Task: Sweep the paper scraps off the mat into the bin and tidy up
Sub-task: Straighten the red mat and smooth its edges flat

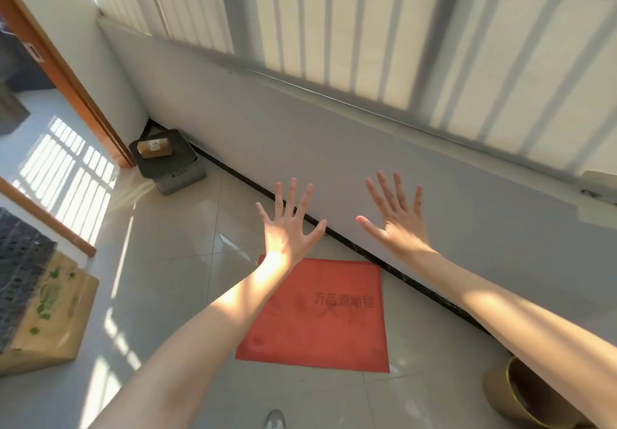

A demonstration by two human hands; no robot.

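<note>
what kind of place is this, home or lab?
Likely a home, perhaps an enclosed balcony: glossy tiled floor, a red mat laid on it, a wooden door frame, and sunlit blinds.

I log a white wall [300, 148] under blinded windows [334, 37] striped with sun, glossy pale floor tiles [173, 228], a wooden door frame [66, 71] at left, and a grey crate [173, 168] in the corner.
</note>
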